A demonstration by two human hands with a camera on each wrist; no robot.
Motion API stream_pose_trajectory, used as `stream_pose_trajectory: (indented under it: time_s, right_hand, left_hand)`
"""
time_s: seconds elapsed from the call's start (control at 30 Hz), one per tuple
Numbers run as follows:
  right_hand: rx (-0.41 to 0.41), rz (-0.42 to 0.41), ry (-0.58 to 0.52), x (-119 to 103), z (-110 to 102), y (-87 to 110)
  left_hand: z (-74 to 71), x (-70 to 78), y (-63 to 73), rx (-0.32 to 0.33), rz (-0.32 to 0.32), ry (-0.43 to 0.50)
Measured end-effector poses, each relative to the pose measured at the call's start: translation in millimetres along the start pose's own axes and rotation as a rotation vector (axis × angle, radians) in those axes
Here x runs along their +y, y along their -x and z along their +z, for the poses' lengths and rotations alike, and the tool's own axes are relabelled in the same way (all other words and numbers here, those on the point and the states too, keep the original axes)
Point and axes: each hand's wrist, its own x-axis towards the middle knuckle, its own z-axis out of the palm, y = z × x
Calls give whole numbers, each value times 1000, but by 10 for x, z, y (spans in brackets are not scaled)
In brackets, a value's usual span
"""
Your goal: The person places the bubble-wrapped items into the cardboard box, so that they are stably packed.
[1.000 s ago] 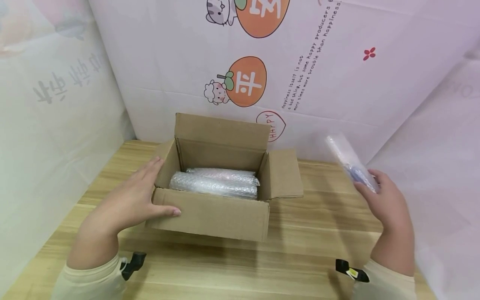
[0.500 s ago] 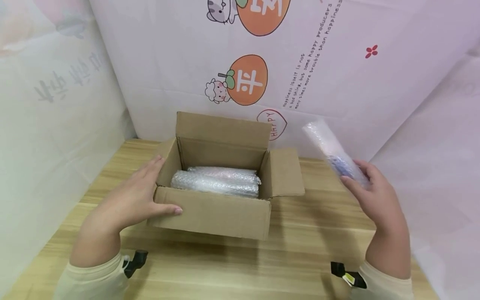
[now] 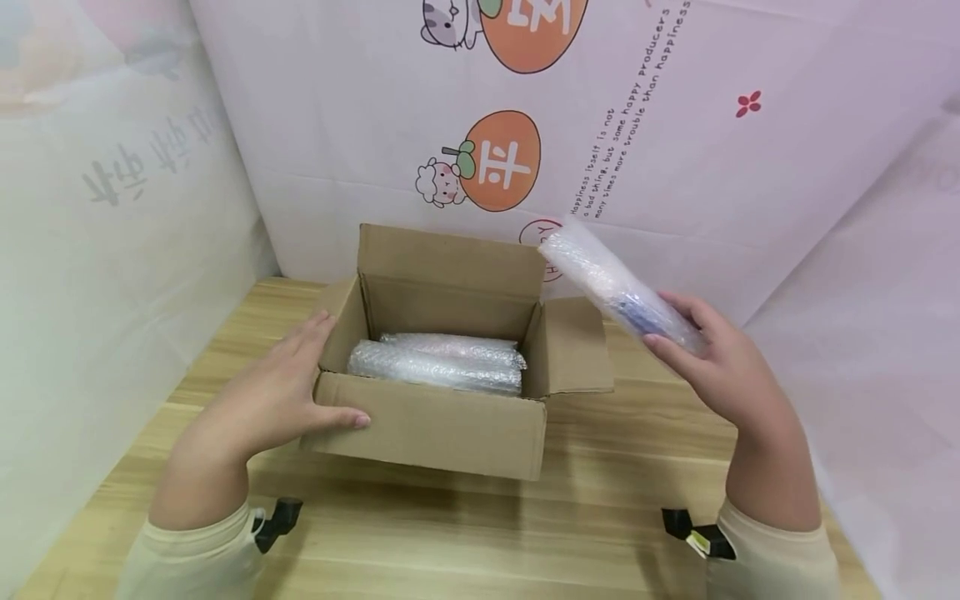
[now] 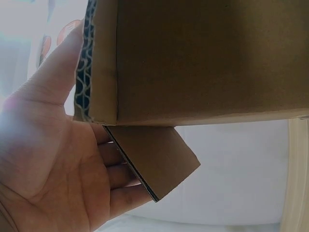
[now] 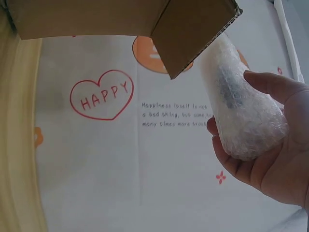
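Note:
A cardboard box [image 3: 431, 429] stands with its flaps spread, at the middle of the head view. Spread around its near left corner, my left hand [image 3: 273, 404] rests its thumb on the front flap and its fairly straight fingers along the left flap [image 4: 152, 162]. Two bubble-wrapped rolls [image 3: 431, 367] lie side by side inside. My right hand [image 3: 723, 367] grips the lower end of another bubble-wrapped roll [image 3: 600, 279], with something blue showing through the wrap. This roll is raised and tilted, its upper end above the box's right flap [image 3: 577, 346].
Under the box is a light wood-grain table [image 3: 420, 533]. White printed sheets form a back wall [image 3: 330, 125] and side walls [image 3: 885, 333] close around it. A black wrist mount [image 3: 277, 523] shows at each sleeve.
My right hand has carried its bubble-wrapped roll leftward, from the right side to close by the box's right flap. The left hand stays at the box corner.

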Motion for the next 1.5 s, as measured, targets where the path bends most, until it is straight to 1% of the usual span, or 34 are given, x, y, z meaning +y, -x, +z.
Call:
stream_pose_trajectory:
  time_s: [0.4,0.83,0.9,1.03,1.23,1.5]
  right_hand:
    - [-147,-120,17,-407,-159,-476]
    - [-356,-223,79,-923,-287,-950]
    - [-387,-225,101,-990,-289,-1012]
    - [-450,-217,137,-1135,-272,-1137]
    - [-558,-224,204,-1339,-190,-1321]
    - [-683,-210,298,-1602,37,-1558]
  left_hand:
    - [-8,13,-5,-3,0,4]
    - [-5,14,-16,2,3,11]
    - [-6,13,-17,2,3,10]
    - [-5,11,-18,0,2,7]
    - [-12,15,-7,-5,-5,7]
    - [-11,7,-16,-2,-3,13]
